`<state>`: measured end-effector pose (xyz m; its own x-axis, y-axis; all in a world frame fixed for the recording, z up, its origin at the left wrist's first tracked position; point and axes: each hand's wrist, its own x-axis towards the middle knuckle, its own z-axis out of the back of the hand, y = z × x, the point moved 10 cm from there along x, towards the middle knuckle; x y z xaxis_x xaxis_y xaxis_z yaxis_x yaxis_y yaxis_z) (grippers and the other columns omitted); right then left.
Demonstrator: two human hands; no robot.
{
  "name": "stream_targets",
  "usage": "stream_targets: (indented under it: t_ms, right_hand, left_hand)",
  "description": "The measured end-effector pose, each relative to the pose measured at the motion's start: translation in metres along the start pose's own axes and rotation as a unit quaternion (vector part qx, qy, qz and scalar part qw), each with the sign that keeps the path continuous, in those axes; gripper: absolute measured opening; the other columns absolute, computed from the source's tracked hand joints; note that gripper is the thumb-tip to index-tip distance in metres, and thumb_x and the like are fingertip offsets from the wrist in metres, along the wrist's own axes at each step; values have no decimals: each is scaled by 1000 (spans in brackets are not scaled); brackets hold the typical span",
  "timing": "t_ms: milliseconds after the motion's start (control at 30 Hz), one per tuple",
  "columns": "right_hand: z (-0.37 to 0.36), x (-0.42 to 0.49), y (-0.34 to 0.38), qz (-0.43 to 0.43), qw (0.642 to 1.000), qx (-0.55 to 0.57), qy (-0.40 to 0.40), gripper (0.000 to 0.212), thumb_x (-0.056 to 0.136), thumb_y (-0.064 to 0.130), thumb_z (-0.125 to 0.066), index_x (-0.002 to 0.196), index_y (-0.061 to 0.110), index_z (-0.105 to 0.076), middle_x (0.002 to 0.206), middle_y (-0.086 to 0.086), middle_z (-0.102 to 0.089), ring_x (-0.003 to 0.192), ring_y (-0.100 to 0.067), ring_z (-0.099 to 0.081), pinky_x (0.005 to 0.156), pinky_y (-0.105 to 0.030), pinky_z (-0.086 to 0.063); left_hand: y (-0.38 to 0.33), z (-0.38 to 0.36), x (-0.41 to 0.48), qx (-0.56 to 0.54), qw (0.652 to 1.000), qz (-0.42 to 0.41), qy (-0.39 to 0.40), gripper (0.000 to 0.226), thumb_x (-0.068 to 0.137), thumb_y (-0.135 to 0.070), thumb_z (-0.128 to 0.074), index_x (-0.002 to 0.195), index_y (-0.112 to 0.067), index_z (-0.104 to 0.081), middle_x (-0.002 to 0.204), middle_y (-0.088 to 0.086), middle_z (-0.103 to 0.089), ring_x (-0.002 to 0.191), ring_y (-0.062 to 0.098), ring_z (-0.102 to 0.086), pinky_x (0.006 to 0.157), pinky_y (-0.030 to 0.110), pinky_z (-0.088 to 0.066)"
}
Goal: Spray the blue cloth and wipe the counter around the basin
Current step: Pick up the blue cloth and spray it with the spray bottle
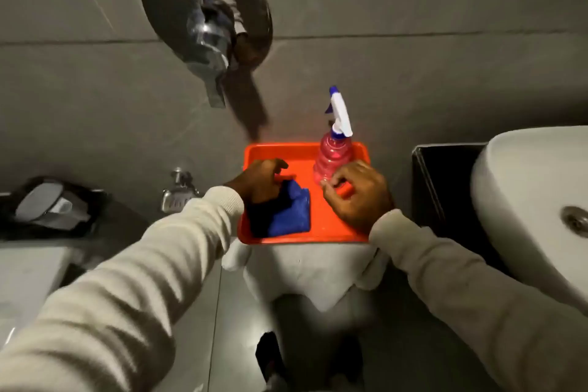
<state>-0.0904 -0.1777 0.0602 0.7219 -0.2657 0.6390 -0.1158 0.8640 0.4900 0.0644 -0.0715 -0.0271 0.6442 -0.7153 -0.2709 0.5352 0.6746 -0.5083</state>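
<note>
A folded blue cloth (289, 216) lies in the left half of an orange tray (324, 227). My left hand (261, 181) rests on the cloth's far left corner with its fingers curled around the fabric. A pink spray bottle (334, 157) with a white and blue trigger head stands upright at the tray's far right. My right hand (359, 194) hovers over the tray just in front of the bottle, fingers loosely bent, fingertips close to the bottle's base and holding nothing. The white basin (525, 194) sits at the right on a dark counter (445, 188).
The tray stands on a white draped surface (311, 270). A chrome tap (206, 41) juts from the grey tiled wall above. A metal soap dish (176, 197) is fixed to the wall at the left, beside a dark holder (47, 207).
</note>
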Motion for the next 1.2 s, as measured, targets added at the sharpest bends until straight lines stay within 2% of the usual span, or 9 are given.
stream_targets:
  t_ms: [100,267,400,533,600,733,867,1067,1200]
  right_hand:
    - [7,2,-61,-169,982,30,-80,35,70,31,-76,81,8,-51,80,-8,-57,72,-18,-51,70,-28,-44]
    - [-49,42,-105,-252,959,123,29,66,63,36,-83,117,21,-49,108,-2,-65,90,-13,-61,83,-18,-49]
    - [-75,65,-113,-241,960,137,38,46,67,29,-75,109,22,-57,93,0,-67,85,-25,-66,81,-34,-55]
    - [-87,77,-117,-259,944,203,19,37,68,14,-59,100,32,-63,90,8,-66,89,-21,-70,86,-45,-57]
    - [-91,83,-113,-262,942,203,40,43,69,8,-60,98,39,-63,93,8,-68,92,-23,-71,87,-51,-55]
    - [-81,106,-68,-165,957,176,160,56,66,9,-58,106,48,-62,101,1,-73,90,-25,-70,84,-49,-57]
    - [-63,111,-4,-66,898,198,387,82,60,2,-56,128,48,-53,107,-6,-74,93,-27,-69,82,-41,-57]
    - [-44,63,17,25,806,-52,589,64,82,32,-76,140,30,-49,145,9,-55,118,-17,-62,105,-26,-42]
    - [-34,52,-9,-86,792,-116,593,68,69,53,-80,128,26,-62,92,0,-74,78,-23,-72,81,-30,-58]
  left_hand:
    - [12,-48,5,71,985,21,156,51,71,-15,-74,117,-6,-55,118,18,-65,108,34,-61,87,35,-47]
    - [22,-63,14,118,983,55,128,62,59,-18,-78,113,-13,-49,112,20,-57,100,41,-58,86,47,-52]
    - [34,-61,24,35,985,109,126,64,60,-22,-82,115,-5,-54,114,18,-65,106,37,-61,88,39,-52]
    - [31,-54,19,-96,977,120,145,25,74,-27,-75,58,-17,-58,57,-5,-54,62,16,-51,49,17,-38]
    - [29,-48,12,-197,961,131,146,25,79,-22,-71,57,-18,-59,60,-2,-56,60,14,-51,56,20,-41]
    - [21,-29,-6,-414,890,153,118,12,89,-10,-59,96,-2,-66,102,19,-64,94,29,-60,93,42,-46]
    - [14,-13,-20,-542,826,140,65,26,93,-10,-52,116,-2,-60,121,22,-60,112,33,-57,110,46,-39]
    - [-7,-4,-32,-642,760,94,41,22,97,-15,-42,105,-11,-63,105,8,-67,91,19,-67,92,31,-49]
    - [-17,-9,-37,-678,728,86,48,23,97,-14,-42,99,-14,-65,88,1,-77,79,12,-74,73,24,-59]
